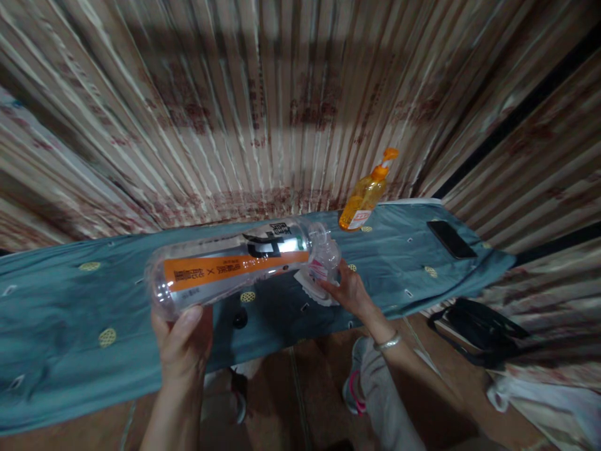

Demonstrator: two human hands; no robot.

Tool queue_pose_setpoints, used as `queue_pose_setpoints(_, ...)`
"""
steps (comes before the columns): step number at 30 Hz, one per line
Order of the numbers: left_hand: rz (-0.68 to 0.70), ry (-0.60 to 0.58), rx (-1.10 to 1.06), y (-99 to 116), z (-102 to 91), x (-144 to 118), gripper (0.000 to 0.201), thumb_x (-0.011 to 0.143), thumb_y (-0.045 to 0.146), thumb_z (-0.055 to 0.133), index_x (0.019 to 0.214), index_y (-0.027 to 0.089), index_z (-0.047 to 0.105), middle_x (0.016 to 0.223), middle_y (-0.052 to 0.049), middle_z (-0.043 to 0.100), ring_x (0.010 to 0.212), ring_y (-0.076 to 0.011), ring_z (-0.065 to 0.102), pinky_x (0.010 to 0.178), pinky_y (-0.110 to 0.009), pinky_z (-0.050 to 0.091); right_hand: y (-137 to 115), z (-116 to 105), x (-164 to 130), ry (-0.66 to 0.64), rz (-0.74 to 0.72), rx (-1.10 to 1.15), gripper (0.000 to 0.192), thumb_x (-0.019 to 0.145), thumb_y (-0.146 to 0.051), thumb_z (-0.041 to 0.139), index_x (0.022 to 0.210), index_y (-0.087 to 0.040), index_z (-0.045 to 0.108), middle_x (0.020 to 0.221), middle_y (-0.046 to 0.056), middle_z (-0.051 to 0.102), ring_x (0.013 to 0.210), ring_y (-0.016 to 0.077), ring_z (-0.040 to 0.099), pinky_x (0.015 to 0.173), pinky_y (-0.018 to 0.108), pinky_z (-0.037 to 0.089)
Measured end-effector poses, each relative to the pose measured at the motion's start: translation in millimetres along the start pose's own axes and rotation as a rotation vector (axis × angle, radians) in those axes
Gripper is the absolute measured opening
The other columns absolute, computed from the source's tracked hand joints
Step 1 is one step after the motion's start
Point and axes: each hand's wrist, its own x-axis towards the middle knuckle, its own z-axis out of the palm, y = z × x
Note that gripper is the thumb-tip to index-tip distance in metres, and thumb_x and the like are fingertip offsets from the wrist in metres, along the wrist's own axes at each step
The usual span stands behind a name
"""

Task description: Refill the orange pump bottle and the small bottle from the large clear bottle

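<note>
Bottle (pixel 230 266): large, clear, empty, orange label band; held horizontally above the bench (pixel 70 313), base gripped by the left hand (pixel 181 341), whose fingers are curled round it, thumb pressed on top. The sideways hold brings the neck across to the right hand (pixel 347 289). Small bottle (pixel 323 257): clear plastic, pinched in the right hand's fingers, its mouth set against the large neck. White cloth (pixel 312 289): beneath, on the blue cover. Pump bottle (pixel 366 194), phone (pixel 451 239) and black cap (pixel 240 319): set well aside.
</note>
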Motion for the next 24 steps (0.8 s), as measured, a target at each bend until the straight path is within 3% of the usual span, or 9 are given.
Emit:
queue_pose_setpoints(9,-0.006,0.045,0.009,6.2,7.7,-2.0,0.072,0.060,0.064,0.111,0.123,0.034,0.090,0.130,-0.009,0.090,0.133,-0.0427,0.082,0.119,-0.065,0.068,-2.3,-3.9,0.5,-0.040,0.027,-0.005,0.061,0.087,-0.047,0.092,0.138,-0.017,0.076,0.118,0.018,0.094,0.108,0.0400,0.092,0.089,0.046,0.073)
queue_pose_setpoints(18,-0.008,0.023,0.006,4.2,4.9,-1.1,0.066,0.062,0.063,0.109,0.120,0.037,0.091,0.110,-0.007,0.089,0.121,-0.0403,0.085,0.114,-0.063,0.070,-2.7,-0.9,-0.3,-0.010,0.025,0.004,0.057,0.086,-0.050,0.093,0.130,-0.018,0.077,0.111,0.015,0.092,0.101,0.0388,0.090,0.085,0.045,0.072)
queue_pose_setpoints(24,-0.029,0.041,0.009,5.3,6.3,-2.5,0.067,0.062,0.061,0.110,0.122,0.038,0.091,0.117,-0.007,0.090,0.125,-0.0408,0.084,0.116,-0.064,0.068,2.3,-1.2,0.4,-0.017,0.002,0.008,0.060,0.087,-0.049,0.091,0.135,-0.017,0.077,0.114,0.017,0.092,0.104,0.0391,0.089,0.090,0.049,0.072)
